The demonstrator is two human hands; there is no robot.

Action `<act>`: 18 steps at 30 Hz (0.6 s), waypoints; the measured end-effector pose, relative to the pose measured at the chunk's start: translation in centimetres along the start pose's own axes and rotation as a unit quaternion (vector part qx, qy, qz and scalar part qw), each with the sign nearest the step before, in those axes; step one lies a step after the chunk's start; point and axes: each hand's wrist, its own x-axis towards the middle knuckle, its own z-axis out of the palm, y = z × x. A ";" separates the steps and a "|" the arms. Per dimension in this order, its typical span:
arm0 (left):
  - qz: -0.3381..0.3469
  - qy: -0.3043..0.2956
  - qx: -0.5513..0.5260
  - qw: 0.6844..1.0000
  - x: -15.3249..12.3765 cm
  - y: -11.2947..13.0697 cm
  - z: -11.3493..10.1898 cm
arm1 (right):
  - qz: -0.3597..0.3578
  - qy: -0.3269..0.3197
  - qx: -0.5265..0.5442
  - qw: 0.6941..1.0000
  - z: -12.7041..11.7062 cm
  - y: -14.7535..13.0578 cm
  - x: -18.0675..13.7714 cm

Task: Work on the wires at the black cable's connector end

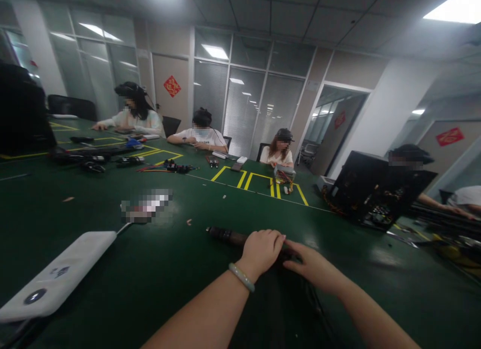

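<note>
A dark, corded electric screwdriver [235, 238] lies low over the green table, its narrow metal tip pointing left. My left hand [264, 251], with a pale bangle at the wrist, is closed over its middle from above. At the rear end, my right hand [313, 266] has its thumb and fingers curved around the dark body. Both hands are close together, and the left fingers hide part of the tool. A black cable [313, 301] runs down from beneath the right hand toward me.
A white power bank [63, 274] and a pixelated object [146, 206] lie at left. Dark tools and wires [169, 166] are farther back. An open black computer case [370, 191] stands at right. Several people sit across the green table [158, 269]; another is at far right.
</note>
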 end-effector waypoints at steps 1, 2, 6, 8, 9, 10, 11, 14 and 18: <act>-0.004 0.001 0.002 1.000 0.0 0.0 0.0 | 0.024 0.000 0.012 1.000 -0.9 0.7 -0.6; -0.008 0.000 0.004 1.000 0.0 0.1 0.0 | 0.048 0.004 0.017 0.999 -1.7 1.5 -1.1; -0.009 -0.007 0.013 1.000 0.0 0.2 0.0 | 0.097 -0.016 0.025 0.995 -2.5 4.3 -2.8; -0.002 -0.008 0.021 1.000 0.0 0.2 0.0 | 0.112 -0.021 0.028 0.993 -1.8 4.9 -3.2; 0.001 -0.009 0.026 1.000 0.0 0.2 0.0 | 0.114 -0.020 0.024 0.993 -1.4 5.0 -3.3; 0.003 -0.010 0.032 0.999 0.0 0.2 0.0 | 0.110 -0.023 0.019 0.993 -1.0 5.0 -3.5; 0.002 -0.011 0.036 0.999 0.1 0.2 0.1 | 0.104 -0.027 0.015 0.994 -0.7 4.8 -3.7; 0.007 -0.012 0.041 0.999 0.2 0.2 0.2 | 0.108 -0.020 -0.037 0.993 -0.2 4.2 -4.2; 0.040 0.009 0.037 0.998 0.2 0.6 0.4 | 0.107 0.024 -0.140 0.984 -0.4 3.2 -5.0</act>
